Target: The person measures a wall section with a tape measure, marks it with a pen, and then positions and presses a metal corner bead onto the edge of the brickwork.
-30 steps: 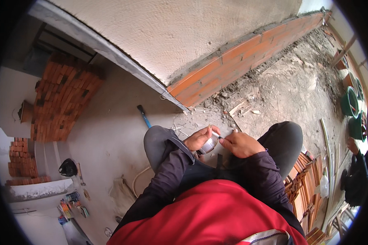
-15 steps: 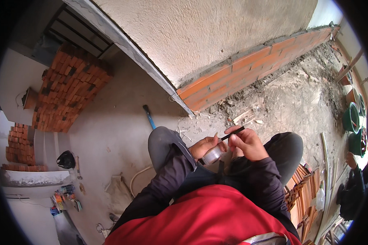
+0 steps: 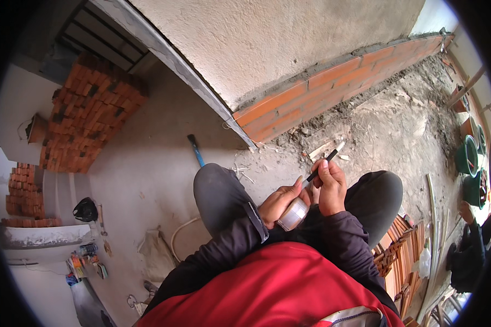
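My left hand [image 3: 280,204] is closed around a pale, see-through roll [image 3: 293,214] that looks like a spool of tape or line. Between the fingers of my right hand [image 3: 331,192] is a slim black stick-like tool [image 3: 331,156], slanting up and to the right. Its lower end meets my left thumb and fingertips just above the roll. I cannot make out whether it is a pen or a knife. Both hands are close together between my bent knees. A tool with a blue handle and dark head [image 3: 196,150] lies on the floor beyond my left knee.
A low brick course [image 3: 338,82] runs along the plastered wall ahead. Bricks are stacked high [image 3: 90,111] at left. Wood scraps [image 3: 321,150] litter the rough ground. Tiles or bricks [image 3: 401,248] lie at my right. Green buckets [image 3: 468,155] and another person's hand [image 3: 466,212] are far right.
My right hand has turned upward, and the black tool has swung to a steeper slant with its far end higher. My left hand and the roll have shifted slightly right.
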Demonstrator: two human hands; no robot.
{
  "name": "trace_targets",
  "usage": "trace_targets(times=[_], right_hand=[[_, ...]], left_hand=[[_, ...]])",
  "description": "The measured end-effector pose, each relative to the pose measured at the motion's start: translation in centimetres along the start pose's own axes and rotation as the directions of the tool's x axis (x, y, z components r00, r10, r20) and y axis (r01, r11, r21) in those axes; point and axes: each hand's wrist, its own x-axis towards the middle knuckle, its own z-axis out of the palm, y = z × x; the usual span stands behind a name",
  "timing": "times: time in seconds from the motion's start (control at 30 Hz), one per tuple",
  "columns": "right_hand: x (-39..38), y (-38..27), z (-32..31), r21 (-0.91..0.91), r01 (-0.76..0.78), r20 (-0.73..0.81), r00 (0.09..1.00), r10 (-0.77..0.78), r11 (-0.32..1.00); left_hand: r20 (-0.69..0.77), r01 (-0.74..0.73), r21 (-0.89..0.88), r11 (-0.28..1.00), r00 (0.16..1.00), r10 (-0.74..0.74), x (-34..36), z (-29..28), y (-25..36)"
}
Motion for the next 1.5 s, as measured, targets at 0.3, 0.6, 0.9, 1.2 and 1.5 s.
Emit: trace_targets(times=[0.3, 0.6, 0.9, 1.2, 1.5], right_hand=[[3.2, -7.7, -3.5, -0.681, 0.604, 0.568, 0.792, -0.222, 0.413], [1.8, -6.2, 1.4, -0.535, 0.831, 0.838, 0.545, -0.025, 0.153], [1.2, -3.6, 1.0, -0.425, 0.897, 0.905, 0.425, -0.03, -0.121], [1.4, -1.7, 0.3, -0.436, 0.898, 0.9, 0.435, -0.04, -0.054], [3.6, -3.4, -0.4, -0.661, 0.7, 0.645, 0.714, -0.272, 0.27]], left_hand=[[0.06, -0.037, -0.099, 0.994, 0.997, 0.043, -4.4, -4.1, 1.9], [0.066, -0.114, 0.266, 0.957, 0.993, 0.1, -5.7, -5.3, 8.2], [-0.044, 0.116, 0.791, 0.6, 0.99, -0.132, -5.3, -4.5, 8.8], [-0.113, 0.141, 0.849, 0.51, 0.99, -0.087, -4.0, -4.3, 6.6], [0.012, -0.056, -0.389, 0.92, 0.998, 0.066, -4.3, -5.3, 6.2]])
